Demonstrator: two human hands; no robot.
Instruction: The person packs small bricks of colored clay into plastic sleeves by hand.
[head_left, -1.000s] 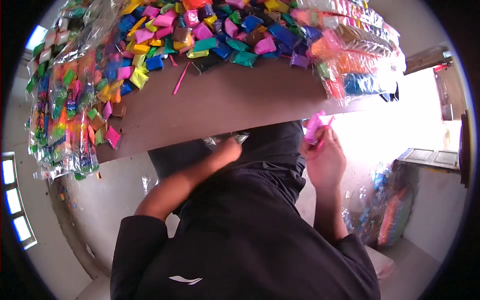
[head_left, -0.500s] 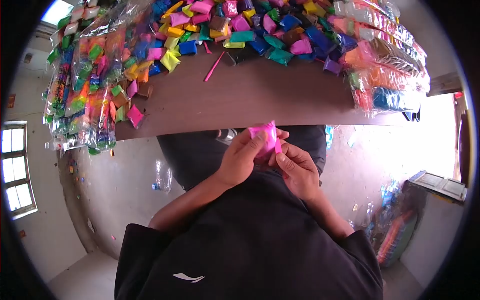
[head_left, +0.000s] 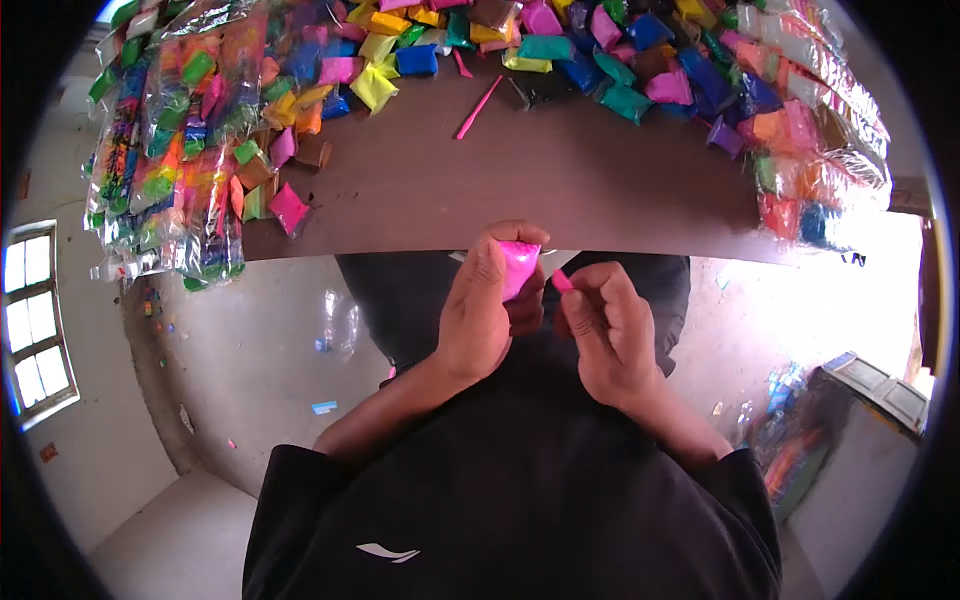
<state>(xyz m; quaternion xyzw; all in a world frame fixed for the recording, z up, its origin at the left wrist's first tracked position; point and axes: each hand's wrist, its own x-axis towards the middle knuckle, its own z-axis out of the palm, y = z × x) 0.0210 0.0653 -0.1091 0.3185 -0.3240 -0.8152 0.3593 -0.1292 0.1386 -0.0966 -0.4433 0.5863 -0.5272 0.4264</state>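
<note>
My left hand point(head_left: 482, 305) grips a small bright pink packet point(head_left: 518, 266) just below the near edge of the brown table point(head_left: 560, 190). Close beside it, my right hand point(head_left: 605, 330) pinches a thin pink stick point(head_left: 561, 281) whose tip points toward the packet. Both hands are held over my lap, in front of my dark shirt. A second pink stick point(head_left: 479, 107) lies loose on the tabletop.
A heap of small coloured packets point(head_left: 560, 45) covers the far side of the table. Clear bags packed with colours hang off the left edge point(head_left: 170, 150) and lie at the right point(head_left: 830, 150). A lone pink packet point(head_left: 291, 209) sits near the table's front-left corner.
A second ago my left hand was under the table edge and my right held the pink packet out to the right. The hands came together, and the left now holds the packet.
</note>
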